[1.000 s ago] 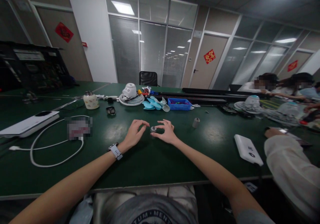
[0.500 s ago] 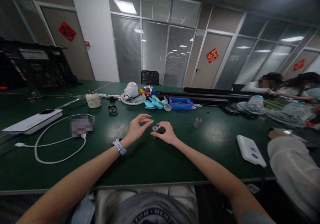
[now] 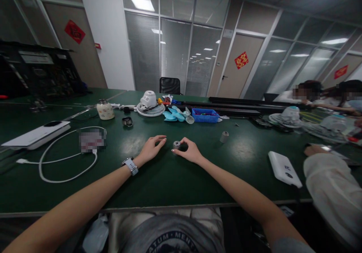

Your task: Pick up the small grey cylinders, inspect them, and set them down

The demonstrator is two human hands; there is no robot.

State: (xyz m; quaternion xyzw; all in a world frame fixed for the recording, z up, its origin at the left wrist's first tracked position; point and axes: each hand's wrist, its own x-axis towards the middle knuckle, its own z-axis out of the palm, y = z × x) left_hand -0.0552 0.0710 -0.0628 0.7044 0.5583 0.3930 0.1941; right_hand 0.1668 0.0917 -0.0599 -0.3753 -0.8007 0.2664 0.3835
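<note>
My right hand (image 3: 189, 151) curls thumb and fingers round a small grey metal cylinder (image 3: 177, 145) that stands upright on the green table. A dark mark shows on the cylinder's top face. My left hand (image 3: 152, 146), with a watch at its wrist, rests a little to the left of the cylinder. Its fingers are apart and nothing is in them. A second, similar metal cylinder (image 3: 224, 137) stands on the table to the right of my right hand.
Further back are a white fan body (image 3: 148, 100), pale blue fan blades (image 3: 174, 114) and a blue basket (image 3: 205, 115). A patterned bottle (image 3: 105, 109) and a white cable (image 3: 42, 166) lie left. On the right, a white power bank (image 3: 284, 169) sits beside another person's sleeve (image 3: 329, 181).
My left hand has drawn back left and lower, away from the metal cylinder. My right hand stays round the cylinder. The view has shifted slightly.
</note>
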